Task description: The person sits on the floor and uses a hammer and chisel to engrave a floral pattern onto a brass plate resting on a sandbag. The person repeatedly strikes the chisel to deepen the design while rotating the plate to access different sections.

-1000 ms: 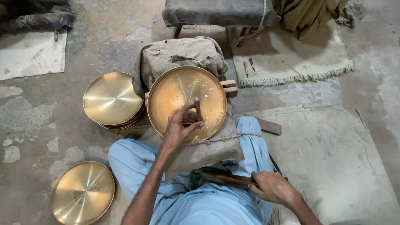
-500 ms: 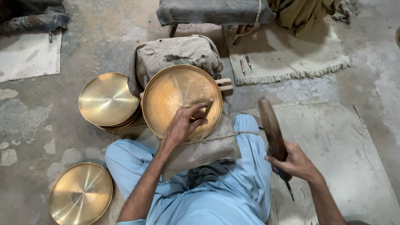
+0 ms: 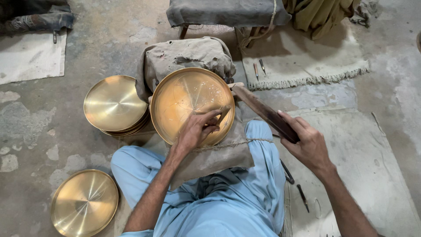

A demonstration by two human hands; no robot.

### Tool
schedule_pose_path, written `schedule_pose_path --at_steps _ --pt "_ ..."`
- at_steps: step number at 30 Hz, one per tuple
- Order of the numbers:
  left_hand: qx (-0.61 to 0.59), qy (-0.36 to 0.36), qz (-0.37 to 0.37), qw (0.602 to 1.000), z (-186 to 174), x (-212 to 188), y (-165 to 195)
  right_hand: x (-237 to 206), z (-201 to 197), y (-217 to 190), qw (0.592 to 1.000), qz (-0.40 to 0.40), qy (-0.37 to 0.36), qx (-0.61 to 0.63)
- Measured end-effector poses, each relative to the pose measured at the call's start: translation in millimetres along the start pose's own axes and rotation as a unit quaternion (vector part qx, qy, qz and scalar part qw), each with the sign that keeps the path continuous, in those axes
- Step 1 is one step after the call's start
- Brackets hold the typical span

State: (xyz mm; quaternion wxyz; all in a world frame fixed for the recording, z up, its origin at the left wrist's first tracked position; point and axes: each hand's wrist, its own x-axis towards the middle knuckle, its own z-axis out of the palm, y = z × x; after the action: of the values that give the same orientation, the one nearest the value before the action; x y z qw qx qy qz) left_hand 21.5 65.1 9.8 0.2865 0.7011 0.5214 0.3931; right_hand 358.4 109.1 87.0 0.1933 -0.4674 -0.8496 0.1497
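A round brass plate (image 3: 184, 98) rests tilted on a cloth-covered block (image 3: 184, 55) in front of my lap. My left hand (image 3: 195, 129) lies on the plate's lower right part, fingers closed on a small chisel-like tool (image 3: 222, 115) whose tip touches the plate. My right hand (image 3: 307, 142) is raised to the right of the plate, gripping a long dark wooden mallet-like bar (image 3: 263, 112) that slants up toward the plate's right rim.
A stack of brass plates (image 3: 115, 104) sits to the left of the block, and a single brass plate (image 3: 84, 202) lies on the floor at lower left. Small tools (image 3: 258, 68) lie on a fringed mat behind. Dark tools (image 3: 302, 197) lie on the mat at my right.
My right hand lifted the wooden bar from my lap, swung it upright, and has brought it down toward the plate's right rim. My left hand stays on the plate with the small tool.
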Motion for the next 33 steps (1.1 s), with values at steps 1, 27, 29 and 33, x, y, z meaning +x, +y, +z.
schedule_pose_path --at_steps 1,27,29,33 --pt "-0.006 -0.004 -0.004 1.0 0 0 1 2 -1 -2 1.0 0.001 0.005 -0.002" --pt "-0.02 -0.016 -0.008 1.0 0 -3 3 8 9 -11 0.993 0.056 -0.066 -0.086" --pt "-0.03 -0.014 -0.014 0.999 1 -2 5 10 8 -15 0.999 0.021 -0.03 -0.028" --pt "-0.035 -0.005 -0.015 0.999 0 -2 7 11 6 -15 1.0 -0.026 0.008 0.013"
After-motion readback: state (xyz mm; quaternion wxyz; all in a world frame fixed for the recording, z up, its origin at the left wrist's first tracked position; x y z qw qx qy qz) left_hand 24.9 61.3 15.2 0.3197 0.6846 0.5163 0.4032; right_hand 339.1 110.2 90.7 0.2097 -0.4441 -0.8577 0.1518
